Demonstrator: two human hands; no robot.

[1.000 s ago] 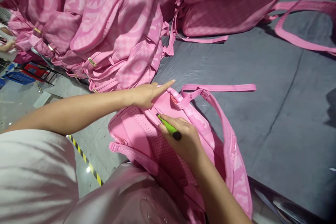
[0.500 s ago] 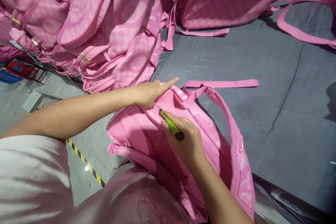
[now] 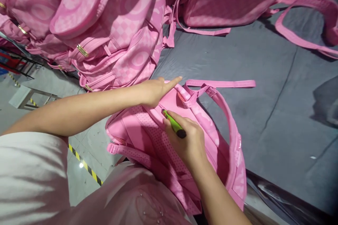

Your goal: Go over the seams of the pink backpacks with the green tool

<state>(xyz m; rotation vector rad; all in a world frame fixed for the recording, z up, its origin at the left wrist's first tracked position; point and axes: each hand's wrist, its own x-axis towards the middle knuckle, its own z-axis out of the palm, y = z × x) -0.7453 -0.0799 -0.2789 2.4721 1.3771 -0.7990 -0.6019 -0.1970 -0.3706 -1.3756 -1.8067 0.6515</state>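
We are partway through work with a green tool (image 3: 173, 124) on the back panel of a pink backpack (image 3: 148, 137). It lies back-side up at the near edge of the grey table (image 3: 264, 119), partly over our lap. Our right hand (image 3: 186, 139) has its fingers (image 3: 182, 121) closed round the tool like a pen, its tip pressed to a seam just ahead of them, beside the perforated mesh padding. Our left hand (image 3: 153, 91) presses down on the top of the pack just beyond that tip, forefinger stretched straight, the other fingers curled under; it grips nothing. The carry handle (image 3: 195, 96) and a loose strap (image 3: 224, 84) lie just past the left forefinger.

We judge that the next move calls for a steady left hand to keep the fabric flat while the tip follows the seam.

We can read no brand, label or writing. The piled pink backpacks (image 3: 111, 28), well beyond both hands, show only a woven pattern and gold clasps.
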